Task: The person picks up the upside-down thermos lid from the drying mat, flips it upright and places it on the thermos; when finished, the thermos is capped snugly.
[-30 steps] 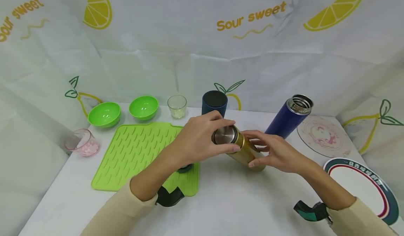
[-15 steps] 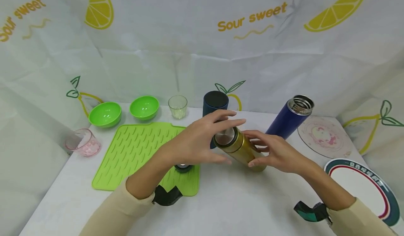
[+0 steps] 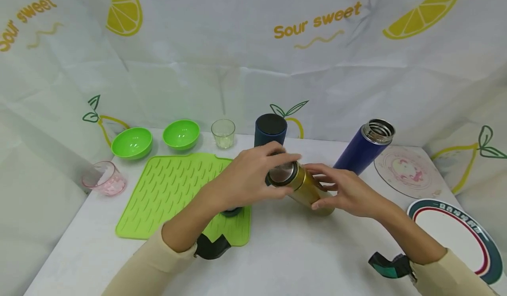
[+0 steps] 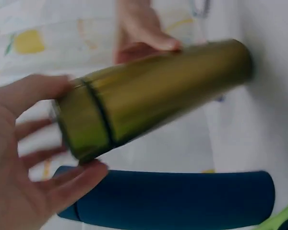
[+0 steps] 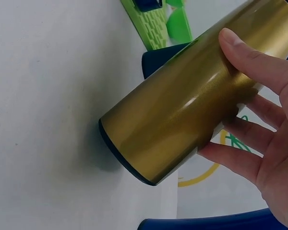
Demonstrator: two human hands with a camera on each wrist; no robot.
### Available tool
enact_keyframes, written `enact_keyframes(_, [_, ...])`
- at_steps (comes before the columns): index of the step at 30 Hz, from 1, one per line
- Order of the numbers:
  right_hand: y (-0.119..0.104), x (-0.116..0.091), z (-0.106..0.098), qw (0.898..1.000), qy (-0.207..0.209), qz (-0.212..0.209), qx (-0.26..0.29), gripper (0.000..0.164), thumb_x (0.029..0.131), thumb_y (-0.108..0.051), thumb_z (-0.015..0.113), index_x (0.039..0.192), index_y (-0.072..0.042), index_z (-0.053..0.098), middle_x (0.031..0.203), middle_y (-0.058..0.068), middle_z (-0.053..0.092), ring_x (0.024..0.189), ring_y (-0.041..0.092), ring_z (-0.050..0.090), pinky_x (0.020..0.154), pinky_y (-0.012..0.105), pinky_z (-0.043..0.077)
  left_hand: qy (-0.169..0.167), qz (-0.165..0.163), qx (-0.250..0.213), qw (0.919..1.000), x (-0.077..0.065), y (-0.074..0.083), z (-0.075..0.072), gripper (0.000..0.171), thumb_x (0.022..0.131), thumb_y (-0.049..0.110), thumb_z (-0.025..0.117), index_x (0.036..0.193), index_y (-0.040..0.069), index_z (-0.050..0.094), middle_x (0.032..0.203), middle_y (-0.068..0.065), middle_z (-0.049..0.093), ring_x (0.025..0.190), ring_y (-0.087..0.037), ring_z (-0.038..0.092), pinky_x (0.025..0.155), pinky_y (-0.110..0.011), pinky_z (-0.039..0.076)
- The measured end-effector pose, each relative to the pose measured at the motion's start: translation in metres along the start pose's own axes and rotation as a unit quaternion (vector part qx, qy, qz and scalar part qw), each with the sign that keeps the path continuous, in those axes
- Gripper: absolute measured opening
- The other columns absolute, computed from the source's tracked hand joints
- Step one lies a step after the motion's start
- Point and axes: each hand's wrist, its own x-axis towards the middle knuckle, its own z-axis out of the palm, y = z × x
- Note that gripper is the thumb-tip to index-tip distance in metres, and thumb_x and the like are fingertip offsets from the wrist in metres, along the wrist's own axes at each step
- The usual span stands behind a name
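Observation:
A gold thermos leans toward the left, its steel-topped lid facing my left hand. Thumb and fingers of that hand curl over opposite edges of the lid. My right hand grips the body, thumb on one side and fingers on the other, as the right wrist view shows. The thermos's dark base is close over the white table. Behind the lid stands a dark blue thermos, partly hidden. An open-mouthed purple-blue thermos stands beyond my right hand.
A green drying mat lies at left, with a small dark round piece on it. Behind are two green bowls and a clear glass. A pink glass is far left; a pink round mat and a white plate are right.
My left hand spreads off the lid half a second ago and is now closed back round it. The right hand and the gold thermos stay in place.

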Motion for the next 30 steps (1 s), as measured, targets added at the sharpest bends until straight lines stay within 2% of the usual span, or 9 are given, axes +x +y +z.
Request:
enact_keyframes(3, [0.000, -0.001, 0.000, 1.000, 0.004, 0.002, 0.003, 0.077, 0.082, -0.024, 0.086, 0.147, -0.007, 0.048, 0.145, 0.022, 0.059, 0.120, 0.045, 0.066, 0.087, 0.043, 0.063, -0.002, 0.011, -0.020, 0.9997, -0.002, -0.001, -0.001, 0.071, 0.083, 0.034, 0.084, 0.148, 0.024, 0.055, 0.146, -0.001, 0.055, 0.120, -0.016, 0.064, 0.091, -0.031, 0.057])
enact_keyframes(7, [0.000, 0.000, 0.001, 1.000, 0.007, -0.008, 0.000, 0.076, 0.082, -0.024, 0.086, 0.147, -0.008, 0.049, 0.144, 0.020, 0.060, 0.120, 0.043, 0.067, 0.088, 0.042, 0.063, 0.018, -0.030, 0.038, 0.9987, -0.001, 0.000, 0.000, 0.077, 0.080, 0.063, 0.078, 0.143, 0.023, 0.059, 0.124, 0.001, 0.065, 0.089, -0.011, 0.066, 0.071, -0.022, 0.054])
enact_keyframes(8, [0.000, 0.000, 0.001, 1.000, 0.006, -0.010, -0.001, 0.076, 0.082, -0.025, 0.086, 0.147, -0.009, 0.049, 0.144, 0.019, 0.061, 0.120, 0.042, 0.068, 0.088, 0.042, 0.063, 0.019, -0.032, 0.039, 0.9986, -0.001, 0.000, 0.000, 0.073, 0.082, 0.063, 0.077, 0.140, 0.022, 0.062, 0.119, 0.002, 0.067, 0.083, -0.009, 0.065, 0.068, -0.021, 0.052])
enact_keyframes(11, [-0.001, 0.000, 0.001, 1.000, 0.002, -0.006, 0.001, 0.076, 0.082, -0.027, 0.085, 0.147, -0.010, 0.048, 0.144, 0.019, 0.061, 0.121, 0.043, 0.067, 0.088, 0.042, 0.063, 0.009, -0.012, -0.002, 0.9999, -0.002, -0.002, -0.003, 0.057, 0.087, 0.042, 0.079, 0.137, 0.022, 0.065, 0.128, 0.001, 0.067, 0.105, -0.012, 0.068, 0.081, -0.024, 0.056])
enact_keyframes(13, [-0.001, 0.000, 0.000, 1.000, 0.002, 0.002, 0.005, 0.077, 0.082, -0.026, 0.085, 0.147, -0.009, 0.048, 0.145, 0.020, 0.060, 0.122, 0.045, 0.066, 0.088, 0.043, 0.063, 0.005, -0.003, -0.015, 0.9999, -0.003, -0.003, -0.005, 0.065, 0.084, 0.038, 0.083, 0.143, 0.023, 0.060, 0.140, 0.000, 0.060, 0.115, -0.015, 0.067, 0.088, -0.028, 0.057])
enact_keyframes(15, [0.000, -0.001, 0.000, 1.000, 0.003, 0.005, 0.008, 0.077, 0.082, -0.024, 0.086, 0.147, -0.009, 0.047, 0.145, 0.021, 0.059, 0.122, 0.045, 0.065, 0.088, 0.044, 0.063, 0.016, -0.014, -0.002, 0.9998, -0.002, -0.002, -0.004, 0.072, 0.082, 0.043, 0.084, 0.145, 0.023, 0.058, 0.142, -0.001, 0.059, 0.111, -0.016, 0.069, 0.086, -0.029, 0.058])
enact_keyframes(19, [-0.001, 0.001, 0.001, 1.000, 0.002, -0.005, -0.001, 0.076, 0.082, -0.025, 0.085, 0.147, -0.009, 0.049, 0.144, 0.019, 0.061, 0.120, 0.043, 0.068, 0.088, 0.042, 0.063, 0.040, -0.052, 0.054, 0.9964, 0.001, 0.003, 0.003, 0.074, 0.078, 0.064, 0.079, 0.135, 0.018, 0.066, 0.113, -0.001, 0.068, 0.076, -0.012, 0.064, 0.064, -0.020, 0.052])
enact_keyframes(23, [-0.002, 0.002, 0.002, 1.000, -0.002, -0.009, -0.007, 0.075, 0.082, -0.028, 0.085, 0.146, -0.010, 0.050, 0.142, 0.017, 0.063, 0.119, 0.041, 0.069, 0.088, 0.041, 0.063, 0.042, -0.062, 0.064, 0.9951, 0.002, 0.007, 0.006, 0.063, 0.080, 0.063, 0.078, 0.122, 0.016, 0.073, 0.098, -0.001, 0.068, 0.070, -0.011, 0.060, 0.060, -0.018, 0.048])
enact_keyframes(30, [0.000, 0.001, 0.002, 1.000, -0.001, -0.004, -0.016, 0.076, 0.081, -0.030, 0.086, 0.145, -0.011, 0.051, 0.141, 0.018, 0.063, 0.117, 0.042, 0.070, 0.086, 0.041, 0.064, 0.018, -0.020, 0.027, 0.9993, 0.002, 0.005, 0.002, 0.056, 0.082, 0.049, 0.083, 0.128, 0.018, 0.072, 0.109, 0.002, 0.068, 0.085, -0.008, 0.063, 0.071, -0.020, 0.050])
